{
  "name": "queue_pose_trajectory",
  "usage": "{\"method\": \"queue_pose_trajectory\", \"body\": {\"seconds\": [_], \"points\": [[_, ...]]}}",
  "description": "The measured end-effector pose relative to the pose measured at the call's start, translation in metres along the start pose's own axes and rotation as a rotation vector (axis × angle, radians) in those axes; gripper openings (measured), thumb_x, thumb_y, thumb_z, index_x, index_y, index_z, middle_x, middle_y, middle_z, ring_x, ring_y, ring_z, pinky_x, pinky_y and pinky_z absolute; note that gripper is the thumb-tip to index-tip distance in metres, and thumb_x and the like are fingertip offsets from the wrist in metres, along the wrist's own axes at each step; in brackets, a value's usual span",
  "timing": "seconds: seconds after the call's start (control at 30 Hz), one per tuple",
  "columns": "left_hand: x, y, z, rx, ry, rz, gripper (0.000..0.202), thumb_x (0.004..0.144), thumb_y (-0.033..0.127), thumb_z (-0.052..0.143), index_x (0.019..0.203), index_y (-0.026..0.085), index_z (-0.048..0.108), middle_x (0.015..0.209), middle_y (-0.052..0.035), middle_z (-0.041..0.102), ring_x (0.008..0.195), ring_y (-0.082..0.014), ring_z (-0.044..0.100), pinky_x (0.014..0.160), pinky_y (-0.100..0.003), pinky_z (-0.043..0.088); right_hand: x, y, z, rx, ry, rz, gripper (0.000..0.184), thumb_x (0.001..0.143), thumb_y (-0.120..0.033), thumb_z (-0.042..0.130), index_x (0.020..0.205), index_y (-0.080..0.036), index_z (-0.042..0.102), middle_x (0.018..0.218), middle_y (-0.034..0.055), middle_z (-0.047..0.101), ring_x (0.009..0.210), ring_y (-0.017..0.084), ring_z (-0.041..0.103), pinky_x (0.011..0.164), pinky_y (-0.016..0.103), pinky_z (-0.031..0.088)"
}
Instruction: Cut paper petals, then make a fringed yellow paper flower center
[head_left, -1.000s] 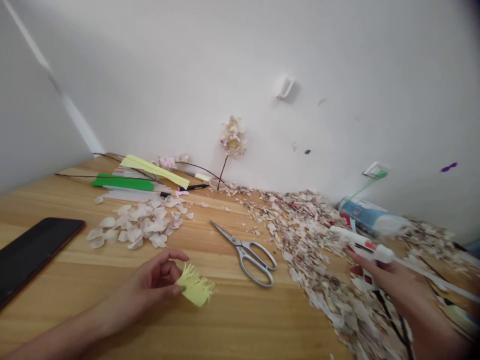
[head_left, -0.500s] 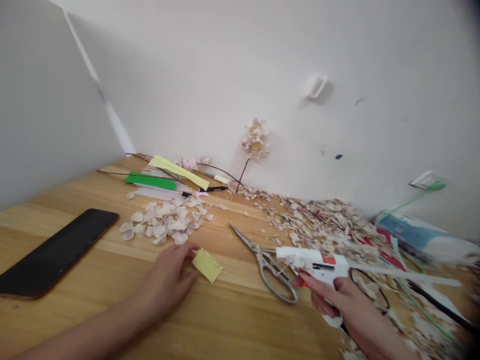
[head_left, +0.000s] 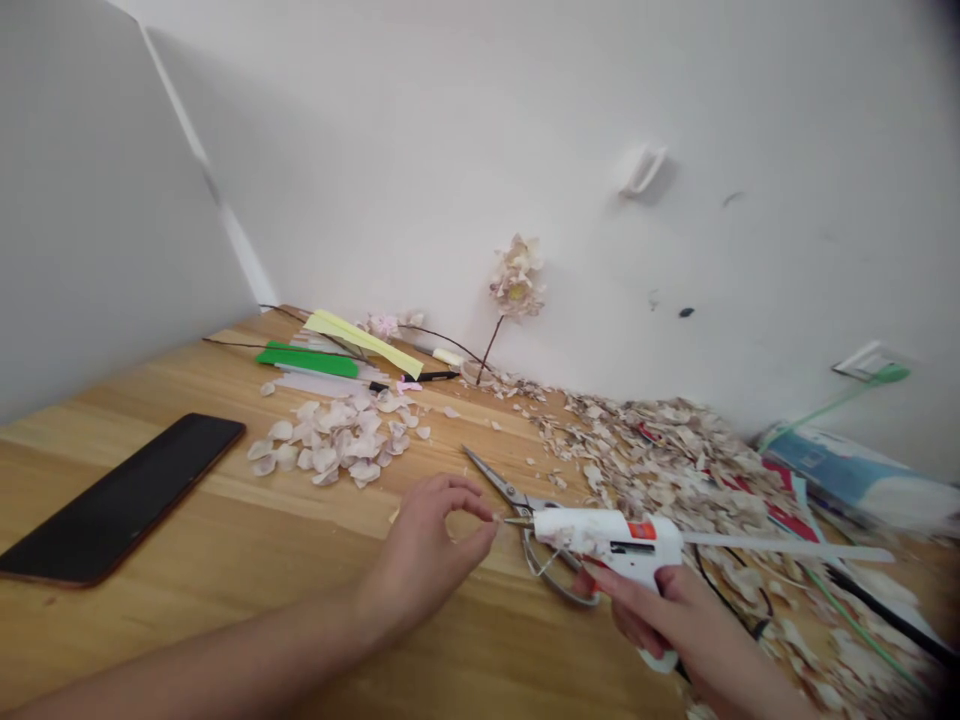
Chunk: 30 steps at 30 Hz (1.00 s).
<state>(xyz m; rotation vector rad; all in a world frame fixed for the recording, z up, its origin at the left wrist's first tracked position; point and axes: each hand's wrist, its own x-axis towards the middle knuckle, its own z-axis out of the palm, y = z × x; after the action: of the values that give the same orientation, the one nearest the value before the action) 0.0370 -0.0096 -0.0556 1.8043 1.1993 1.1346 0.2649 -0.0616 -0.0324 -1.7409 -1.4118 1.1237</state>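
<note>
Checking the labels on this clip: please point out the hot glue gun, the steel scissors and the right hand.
hot glue gun (head_left: 607,535), head view, on its white body
steel scissors (head_left: 499,483), head view, on the blades
right hand (head_left: 664,620), head view, on the fingers wrapped around the grip

The right hand (head_left: 667,625) grips a white plastic hot glue gun (head_left: 607,535) just above a pair of steel scissors with looped silver handles (head_left: 499,485). The left hand (head_left: 431,550) hovers near the scissors, its fingertips (head_left: 484,520) pinched together, though anything between them is too small to make out. Pale pink fabric-like petals (head_left: 330,440) lie heaped on the light wooden table (head_left: 187,640), beside a flat black smartphone (head_left: 120,497).
</note>
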Motion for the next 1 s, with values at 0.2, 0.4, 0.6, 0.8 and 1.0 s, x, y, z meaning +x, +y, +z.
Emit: {"method": "queue_pose_trajectory", "body": {"seconds": [0.2,0.4,0.6,0.8,1.0], "points": [[-0.027,-0.011,0.041,0.064,-0.169,0.226,0.007,0.069,0.016,0.069,0.072,0.022,0.071,0.095,-0.0033,0.071,0.098,-0.0224,0.063,0.089,-0.037,0.047,-0.005,-0.007,-0.022,0.035,0.141,-0.026,0.047,0.068,-0.064,0.063,0.06,-0.017,0.064,0.039,-0.0067,0.035,0.041,0.01,0.03,0.046,0.024,0.026],[-0.058,-0.028,0.088,0.171,-0.636,0.804,0.019,0.083,0.021,0.06,0.101,0.026,0.064,0.106,0.0029,0.072,0.106,-0.0144,0.062,0.107,-0.031,0.034,0.002,-0.01,-0.033,-0.026,0.34,-0.132,0.046,0.067,-0.06,0.065,0.045,-0.022,0.052,0.047,-0.0011,0.049,0.048,0.013,0.044,0.045,0.023,0.035],[-0.029,-0.001,-0.032,0.246,-0.52,0.603,0.013,0.081,0.017,0.055,0.092,0.018,0.062,0.102,-0.0044,0.068,0.094,-0.0163,0.061,0.088,-0.026,0.047,0.0,-0.018,-0.003,-0.298,0.145,-0.203,0.03,0.069,-0.053,0.063,0.071,-0.025,0.071,0.076,0.0034,0.072,0.076,0.026,0.065,0.073,0.032,0.052],[-0.013,-0.022,-0.094,0.621,-0.461,0.393,0.021,0.083,0.009,0.042,0.089,0.019,0.06,0.091,-0.0057,0.063,0.088,-0.0205,0.057,0.079,-0.034,0.048,-0.002,-0.03,0.022,-0.215,0.121,-0.184,0.026,0.071,-0.051,0.063,0.082,-0.029,0.072,0.091,0.0017,0.074,0.092,0.03,0.065,0.088,0.038,0.049],[-0.014,-0.049,-0.083,0.564,-0.461,0.491,0.024,0.086,0.011,0.044,0.103,0.019,0.06,0.105,-0.0073,0.064,0.103,-0.0211,0.056,0.096,-0.037,0.043,0.0,-0.033,0.025,-0.364,-0.102,-0.153,0.033,0.074,-0.053,0.059,0.087,-0.026,0.074,0.096,0.0025,0.073,0.091,0.028,0.066,0.085,0.034,0.051]]}}
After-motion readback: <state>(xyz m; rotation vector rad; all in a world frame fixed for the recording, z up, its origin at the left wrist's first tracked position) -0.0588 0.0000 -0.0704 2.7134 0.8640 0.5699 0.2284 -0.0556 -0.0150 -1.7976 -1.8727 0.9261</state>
